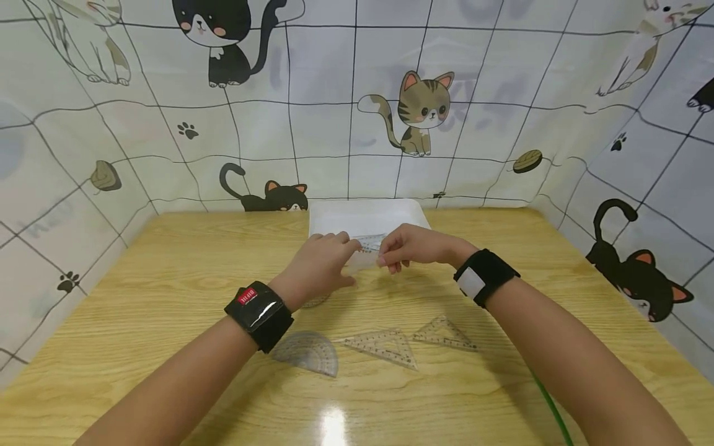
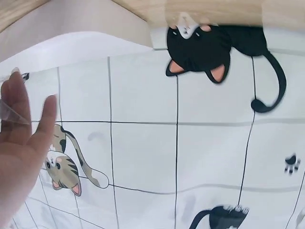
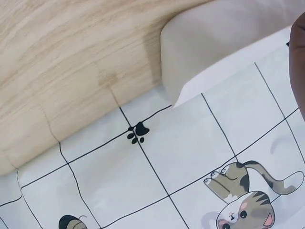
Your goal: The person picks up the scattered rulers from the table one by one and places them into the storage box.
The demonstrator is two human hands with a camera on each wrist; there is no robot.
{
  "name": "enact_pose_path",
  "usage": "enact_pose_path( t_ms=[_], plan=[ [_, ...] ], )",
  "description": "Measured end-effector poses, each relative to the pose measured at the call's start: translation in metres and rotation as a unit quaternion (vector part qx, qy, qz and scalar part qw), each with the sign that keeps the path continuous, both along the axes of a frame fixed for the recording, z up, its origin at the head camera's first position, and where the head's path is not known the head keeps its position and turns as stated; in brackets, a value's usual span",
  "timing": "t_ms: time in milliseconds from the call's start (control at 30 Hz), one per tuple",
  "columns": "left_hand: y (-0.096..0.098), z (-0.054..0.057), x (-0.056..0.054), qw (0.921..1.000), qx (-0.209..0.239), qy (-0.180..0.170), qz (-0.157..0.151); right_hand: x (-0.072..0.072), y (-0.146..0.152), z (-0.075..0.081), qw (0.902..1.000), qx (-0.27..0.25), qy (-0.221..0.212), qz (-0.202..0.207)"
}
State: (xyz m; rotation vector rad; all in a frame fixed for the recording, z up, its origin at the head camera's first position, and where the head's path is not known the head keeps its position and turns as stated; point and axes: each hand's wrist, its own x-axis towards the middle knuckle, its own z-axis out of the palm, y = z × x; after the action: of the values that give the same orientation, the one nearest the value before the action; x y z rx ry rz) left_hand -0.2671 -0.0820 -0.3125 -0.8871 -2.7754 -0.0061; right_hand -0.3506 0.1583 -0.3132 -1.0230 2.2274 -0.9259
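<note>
Between the hands is a clear plastic piece (image 1: 369, 243) with ruler-like markings, partly hidden by the fingers; whether it is a ruler or a printed pouch I cannot tell. My right hand (image 1: 409, 246) pinches its near right side with curled fingers. The left hand (image 1: 320, 263) is at its left side, thumb spread away from the fingers. In the left wrist view a clear plastic corner (image 2: 12, 114) lies across the fingers of that hand. Nearer me lie a clear protractor (image 1: 308, 353), a larger set square (image 1: 385, 347) and a smaller set square (image 1: 445, 334).
A white tray (image 1: 362, 214) stands at the table's back edge, behind the hands. Part of another round-edged clear piece (image 1: 317, 301) shows under the left wrist. A green strip (image 1: 551, 406) lies beside the right forearm. Cat-printed cloth (image 1: 323, 130) hangs around the wooden table (image 1: 201, 272).
</note>
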Motion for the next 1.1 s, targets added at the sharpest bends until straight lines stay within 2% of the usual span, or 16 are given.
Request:
enact_pose_path(
  t_ms=[67,100,167,200,267,367,433,467,500,533,567,667,767,900,1100],
  plan=[
    [0.001,0.002,-0.005,0.9996,-0.019,0.02,0.0,-0.003,0.001,0.006,0.9997,-0.005,0.018,-0.013],
    [0.002,0.004,-0.009,0.9996,-0.021,0.02,0.004,-0.004,0.001,0.008,0.9989,-0.003,0.041,-0.022],
    [0.003,0.01,-0.018,0.9999,-0.007,0.003,0.013,-0.003,-0.001,0.014,0.9927,0.003,0.112,-0.044],
    [0.004,0.013,-0.022,0.9997,0.006,-0.016,0.016,-0.002,-0.003,0.016,0.986,0.008,0.157,-0.057],
    [0.005,0.019,-0.033,0.9975,0.037,-0.058,0.018,0.001,-0.007,0.02,0.9637,0.032,0.253,-0.081],
    [0.007,0.027,-0.047,0.9911,0.069,-0.113,0.014,0.007,-0.015,0.025,0.914,0.079,0.389,-0.083],
    [0.009,0.031,-0.057,0.9876,0.076,-0.137,0.011,0.008,-0.02,0.028,0.8812,0.111,0.454,-0.073],
    [0.009,0.032,-0.061,0.9863,0.077,-0.145,0.01,0.008,-0.022,0.029,0.8717,0.119,0.47,-0.07],
    [0.01,0.033,-0.067,0.9852,0.077,-0.153,0.01,0.006,-0.023,0.03,0.8685,0.126,0.474,-0.072],
    [0.011,0.033,-0.072,0.9843,0.076,-0.159,0.01,0.004,-0.024,0.031,0.871,0.132,0.467,-0.078],
    [0.013,0.033,-0.077,0.9833,0.074,-0.166,0.011,0.002,-0.025,0.031,0.8784,0.137,0.45,-0.086],
    [0.017,0.029,-0.091,0.9801,0.065,-0.186,0.023,-0.01,-0.025,0.03,0.9087,0.146,0.375,-0.112],
    [0.021,0.022,-0.102,0.9753,0.061,-0.207,0.047,-0.022,-0.027,0.025,0.9277,0.161,0.316,-0.117],
    [0.026,0.008,-0.117,0.9695,0.068,-0.226,0.065,-0.037,-0.03,0.016,0.9403,0.172,0.273,-0.108],
    [0.028,-0.016,-0.134,0.9609,0.09,-0.255,0.058,-0.043,-0.029,0.005,0.9594,0.157,0.207,-0.11]
  ],
)
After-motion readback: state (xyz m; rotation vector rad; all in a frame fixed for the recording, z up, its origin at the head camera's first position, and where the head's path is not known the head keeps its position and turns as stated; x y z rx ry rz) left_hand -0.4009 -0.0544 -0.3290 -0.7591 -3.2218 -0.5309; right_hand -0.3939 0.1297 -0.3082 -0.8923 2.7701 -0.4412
